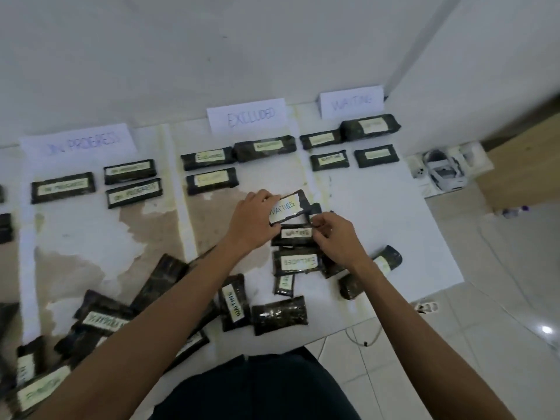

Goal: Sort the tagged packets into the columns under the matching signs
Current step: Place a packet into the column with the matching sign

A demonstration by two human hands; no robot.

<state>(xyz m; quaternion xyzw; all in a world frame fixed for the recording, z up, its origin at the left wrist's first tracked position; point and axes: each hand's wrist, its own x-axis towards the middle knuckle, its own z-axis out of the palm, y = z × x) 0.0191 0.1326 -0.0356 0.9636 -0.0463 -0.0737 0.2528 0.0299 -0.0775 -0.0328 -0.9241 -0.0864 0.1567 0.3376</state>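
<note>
My left hand point(253, 221) holds up a dark packet tagged WAITING point(286, 209), tilted, above the loose pile. My right hand point(335, 237) pinches the right end of another WAITING packet point(295, 234) lying below it. An EXCLUDED packet point(298, 262) lies just under that. White signs stand against the wall: IN PROGRESS point(80, 142), EXCLUDED point(248, 116), WAITING point(351, 101). Sorted packets lie in columns under each sign. Several unsorted packets point(233, 301) are scattered near me at the bottom left and centre.
White paper sheets point(394, 225) cover the floor as the sorting area. A white headset device point(445, 171) rests by the wall at right. A white cable point(363, 341) trails on the tiles near my dark-trousered knees point(260, 389).
</note>
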